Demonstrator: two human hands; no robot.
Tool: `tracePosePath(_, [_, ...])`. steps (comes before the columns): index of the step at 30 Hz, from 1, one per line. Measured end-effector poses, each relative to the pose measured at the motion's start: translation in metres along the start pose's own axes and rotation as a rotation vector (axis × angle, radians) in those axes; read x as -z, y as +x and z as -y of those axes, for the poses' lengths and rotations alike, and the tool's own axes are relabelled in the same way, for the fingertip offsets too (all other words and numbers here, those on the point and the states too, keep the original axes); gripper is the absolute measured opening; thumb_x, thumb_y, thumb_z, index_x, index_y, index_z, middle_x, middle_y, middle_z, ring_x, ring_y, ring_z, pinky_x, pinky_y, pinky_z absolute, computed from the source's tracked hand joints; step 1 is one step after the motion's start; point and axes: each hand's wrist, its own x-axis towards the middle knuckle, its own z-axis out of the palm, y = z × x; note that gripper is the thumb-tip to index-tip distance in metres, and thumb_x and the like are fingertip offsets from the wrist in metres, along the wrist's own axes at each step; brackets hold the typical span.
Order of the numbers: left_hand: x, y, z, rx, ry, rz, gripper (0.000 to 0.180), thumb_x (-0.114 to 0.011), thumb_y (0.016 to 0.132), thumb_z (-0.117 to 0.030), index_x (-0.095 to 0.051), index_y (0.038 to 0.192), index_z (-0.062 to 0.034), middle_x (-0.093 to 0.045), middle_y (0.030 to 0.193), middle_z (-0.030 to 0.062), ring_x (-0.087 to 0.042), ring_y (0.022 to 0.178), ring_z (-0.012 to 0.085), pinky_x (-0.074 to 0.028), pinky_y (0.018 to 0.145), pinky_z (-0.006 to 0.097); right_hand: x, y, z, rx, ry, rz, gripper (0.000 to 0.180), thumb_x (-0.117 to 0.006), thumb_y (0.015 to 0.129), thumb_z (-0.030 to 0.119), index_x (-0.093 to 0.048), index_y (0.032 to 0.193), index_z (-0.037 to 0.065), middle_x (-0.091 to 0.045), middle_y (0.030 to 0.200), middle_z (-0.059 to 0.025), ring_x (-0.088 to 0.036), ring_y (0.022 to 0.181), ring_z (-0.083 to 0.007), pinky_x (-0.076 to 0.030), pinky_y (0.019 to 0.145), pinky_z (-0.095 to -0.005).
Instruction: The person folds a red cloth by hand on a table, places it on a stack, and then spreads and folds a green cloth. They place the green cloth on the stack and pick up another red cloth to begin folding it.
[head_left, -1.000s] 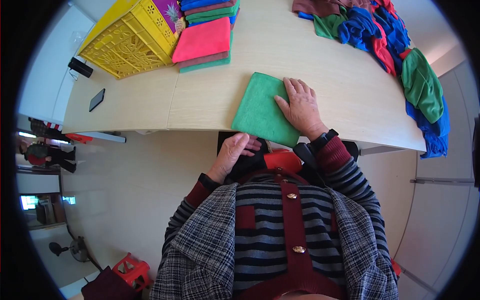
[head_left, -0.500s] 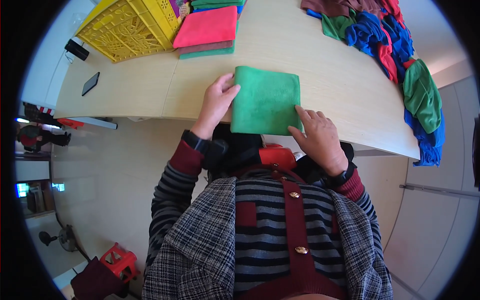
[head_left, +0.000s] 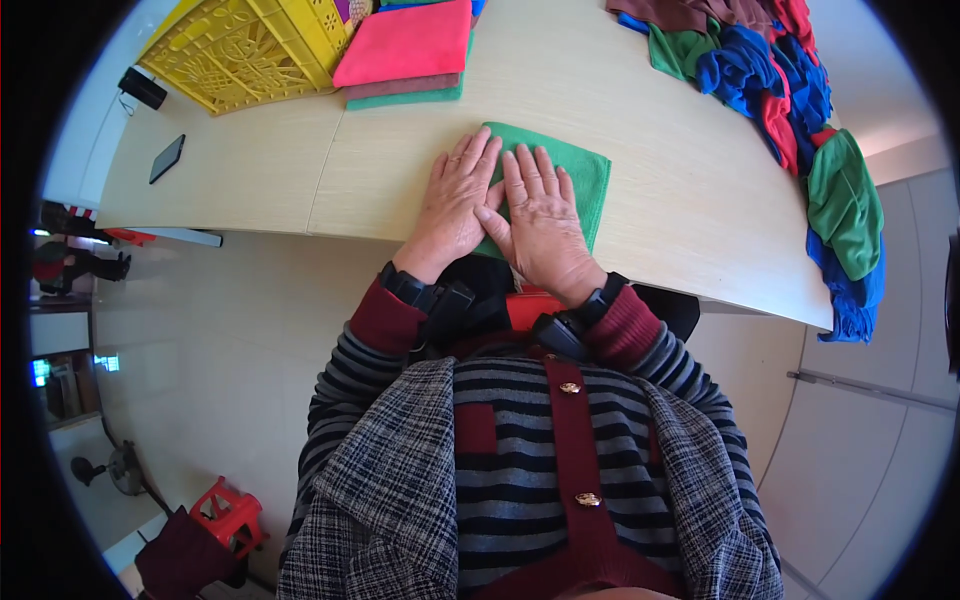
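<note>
A folded green cloth (head_left: 588, 175) lies flat at the front edge of the table, partly covered by both my hands. My left hand (head_left: 458, 195) rests on its left side with the fingers stretched forward. Beside it, my right hand (head_left: 541, 215) presses flat on the middle of the cloth, its thumb touching the left hand. Both hands are open and grip nothing. Farther off to the left is a stack of folded cloths (head_left: 402, 45), with a red one on top and brown and green ones under it.
A yellow plastic basket (head_left: 245, 55) stands at the far left, with a dark phone (head_left: 167, 159) nearer the edge. Crumpled blue, red, green and brown cloths (head_left: 745, 75) heap along the right side, some hanging over the edge. A red stool (head_left: 230, 515) is on the floor.
My right hand has moved left from the cloth's right edge onto its middle. My left hand has gone from holding the left edge to lying flat on top.
</note>
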Motion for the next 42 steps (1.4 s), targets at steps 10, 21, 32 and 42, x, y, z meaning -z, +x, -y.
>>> tracePosePath(10, [0.013, -0.001, -0.01, 0.113, 0.047, 0.133, 0.057, -0.05, 0.104, -0.034, -0.042, 0.152, -0.0039, -0.035, 0.161, 0.0136, -0.033, 0.148, 0.0323, -0.026, 0.119, 0.055, 0.007, -0.002, -0.037, -0.04, -0.046, 0.036, 0.07, -0.053, 0.101, 0.047, -0.042, 0.152, 0.001, -0.039, 0.159, -0.0213, -0.032, 0.149, -0.0398, -0.024, 0.122, -0.0533])
tracePosePath(21, [0.012, -0.004, -0.005, 0.106, -0.107, 0.129, 0.056, -0.048, 0.106, -0.035, -0.041, 0.153, -0.0046, -0.035, 0.162, 0.0136, -0.033, 0.149, 0.031, -0.02, 0.122, 0.055, 0.013, -0.011, -0.058, -0.139, -0.101, 0.016, 0.067, -0.053, 0.101, 0.043, -0.042, 0.152, 0.001, -0.04, 0.158, -0.0198, -0.034, 0.149, -0.0382, -0.023, 0.123, -0.0521])
tracePosePath(32, [0.037, -0.016, 0.006, 0.095, -0.252, 0.047, 0.053, -0.051, 0.105, -0.028, -0.045, 0.15, -0.0007, -0.039, 0.159, 0.019, -0.038, 0.146, 0.033, -0.023, 0.121, 0.052, 0.034, 0.017, -0.04, -0.104, -0.075, -0.008, 0.065, -0.053, 0.102, 0.036, -0.038, 0.152, -0.003, -0.04, 0.157, -0.0225, -0.034, 0.148, -0.0401, -0.024, 0.122, -0.0531])
tracePosePath(42, [0.04, -0.025, -0.009, 0.056, -0.166, 0.086, 0.06, -0.058, 0.095, -0.022, -0.045, 0.146, 0.0084, -0.036, 0.158, 0.0222, -0.034, 0.147, 0.0354, -0.027, 0.119, 0.052, 0.021, 0.018, 0.0, 0.08, -0.033, 0.234, 0.066, -0.054, 0.101, 0.03, -0.034, 0.157, 0.001, -0.033, 0.163, -0.0176, -0.024, 0.154, -0.0368, -0.016, 0.125, -0.0505])
